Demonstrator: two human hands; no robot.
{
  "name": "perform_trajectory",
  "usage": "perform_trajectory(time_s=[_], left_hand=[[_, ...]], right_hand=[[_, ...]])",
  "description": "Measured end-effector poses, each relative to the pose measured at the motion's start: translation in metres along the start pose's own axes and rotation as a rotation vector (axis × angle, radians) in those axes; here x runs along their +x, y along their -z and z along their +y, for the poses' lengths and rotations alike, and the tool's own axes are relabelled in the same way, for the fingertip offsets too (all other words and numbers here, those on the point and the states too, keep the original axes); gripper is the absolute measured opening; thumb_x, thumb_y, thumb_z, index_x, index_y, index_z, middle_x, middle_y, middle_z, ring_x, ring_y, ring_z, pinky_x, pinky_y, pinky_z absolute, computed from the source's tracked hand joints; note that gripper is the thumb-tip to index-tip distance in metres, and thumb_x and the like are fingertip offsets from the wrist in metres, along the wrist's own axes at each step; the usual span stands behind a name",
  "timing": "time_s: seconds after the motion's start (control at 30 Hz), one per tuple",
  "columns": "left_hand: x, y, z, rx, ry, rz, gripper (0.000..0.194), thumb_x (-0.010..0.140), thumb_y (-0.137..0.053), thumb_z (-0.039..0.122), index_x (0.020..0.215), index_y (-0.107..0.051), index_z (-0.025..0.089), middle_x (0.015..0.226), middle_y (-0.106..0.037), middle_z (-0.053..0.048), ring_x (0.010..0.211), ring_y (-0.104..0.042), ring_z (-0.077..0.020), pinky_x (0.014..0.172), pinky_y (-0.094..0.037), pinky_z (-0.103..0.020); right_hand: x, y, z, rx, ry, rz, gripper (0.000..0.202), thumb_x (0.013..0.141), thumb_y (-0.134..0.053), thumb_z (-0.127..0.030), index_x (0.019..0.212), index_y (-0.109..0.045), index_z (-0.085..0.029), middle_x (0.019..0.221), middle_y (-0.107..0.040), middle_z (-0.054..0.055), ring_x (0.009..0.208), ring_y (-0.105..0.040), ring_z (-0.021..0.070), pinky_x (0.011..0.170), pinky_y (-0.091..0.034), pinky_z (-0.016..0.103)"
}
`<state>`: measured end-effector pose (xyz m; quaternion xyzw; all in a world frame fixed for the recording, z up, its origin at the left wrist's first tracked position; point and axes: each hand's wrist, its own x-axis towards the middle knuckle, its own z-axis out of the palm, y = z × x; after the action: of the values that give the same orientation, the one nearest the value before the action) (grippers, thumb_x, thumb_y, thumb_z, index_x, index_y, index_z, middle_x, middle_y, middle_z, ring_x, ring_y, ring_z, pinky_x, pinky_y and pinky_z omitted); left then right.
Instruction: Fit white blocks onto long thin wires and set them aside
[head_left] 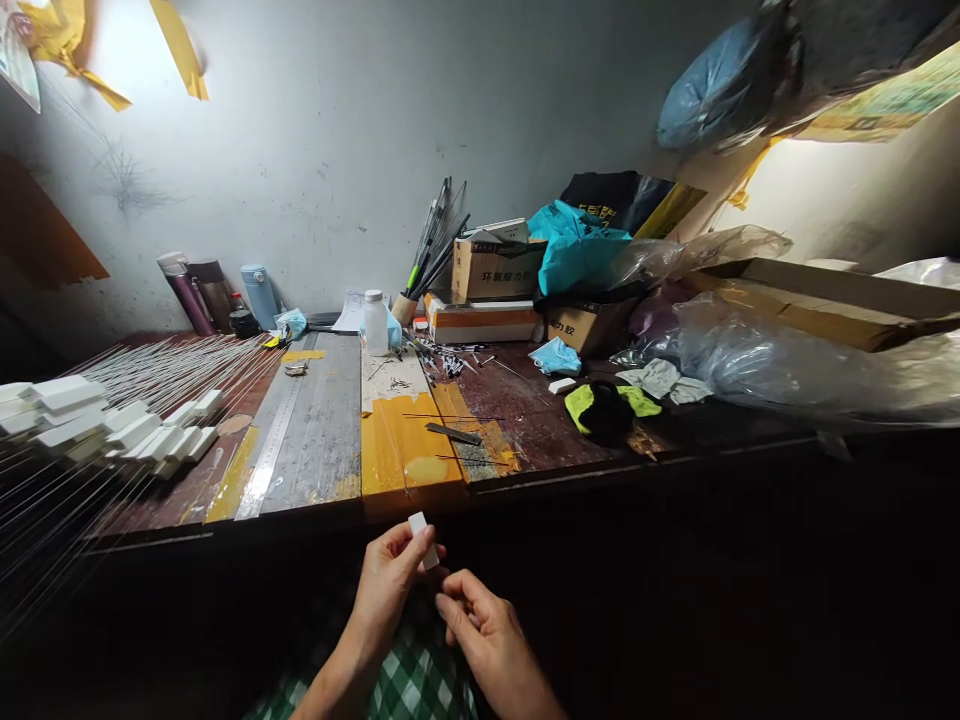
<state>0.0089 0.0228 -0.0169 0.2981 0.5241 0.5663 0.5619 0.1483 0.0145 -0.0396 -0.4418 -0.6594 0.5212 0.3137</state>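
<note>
While the long workbench (322,420) fills the middle of the view, everything else can be placed against it. Along its back edge, against the wall, stand cardboard boxes (495,270), a cup of thin rods (435,245), a white bottle (375,322) and several flasks (259,295). On the bench's right end lie clear plastic bags (787,360) and a yellow-and-black cloth (607,408). On its left end sits a heap of white blocks (112,425) on thin wires (172,365) fanned across the top, and a steel ruler (274,440) lies lengthwise beside them. Below the bench's front edge, over a green checked lap, the left hand (390,590) pinches a small white block (421,535) between thumb and fingers, holding it upright. Just beside it, the right hand (484,625) is loosely curled with fingertips drawn together, near the block; whether it holds anything I cannot tell.
</note>
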Motion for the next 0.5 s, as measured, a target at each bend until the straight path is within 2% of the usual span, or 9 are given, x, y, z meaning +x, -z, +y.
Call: perform_trajectory(time_s=[0.23, 0.4, 0.5], left_hand=[[-0.003, 0.001, -0.002, -0.035, 0.013, -0.017, 0.037, 0.067, -0.075, 0.047, 0.074, -0.068, 0.012, 0.067, -0.07, -0.006, 0.054, -0.063, -0.0145, 0.055, -0.049, -0.024], [-0.003, 0.0, 0.0, -0.039, -0.025, -0.02, 0.034, 0.069, -0.074, 0.045, 0.07, -0.067, 0.011, 0.065, -0.069, -0.005, 0.051, -0.06, -0.0123, 0.05, -0.045, -0.021], [-0.006, -0.001, 0.003, -0.066, -0.031, -0.033, 0.032, 0.072, -0.073, 0.043, 0.074, -0.069, 0.012, 0.067, -0.069, -0.005, 0.053, -0.061, -0.0127, 0.053, -0.047, -0.021]], right_hand=[[-0.005, 0.003, 0.002, -0.024, 0.045, -0.05, 0.038, 0.093, -0.04, -0.042, 0.069, -0.056, -0.018, 0.049, -0.049, -0.004, 0.049, -0.043, 0.0105, 0.052, -0.034, 0.021], [-0.006, 0.001, -0.005, -0.05, 0.036, -0.035, 0.025, 0.091, -0.045, -0.039, 0.086, -0.059, -0.019, 0.053, -0.048, -0.006, 0.05, -0.044, 0.0106, 0.052, -0.034, 0.021], [-0.009, 0.003, -0.01, -0.085, 0.045, -0.037, 0.025, 0.092, -0.043, -0.04, 0.083, -0.056, -0.02, 0.051, -0.045, -0.006, 0.049, -0.044, 0.0106, 0.052, -0.034, 0.021]])
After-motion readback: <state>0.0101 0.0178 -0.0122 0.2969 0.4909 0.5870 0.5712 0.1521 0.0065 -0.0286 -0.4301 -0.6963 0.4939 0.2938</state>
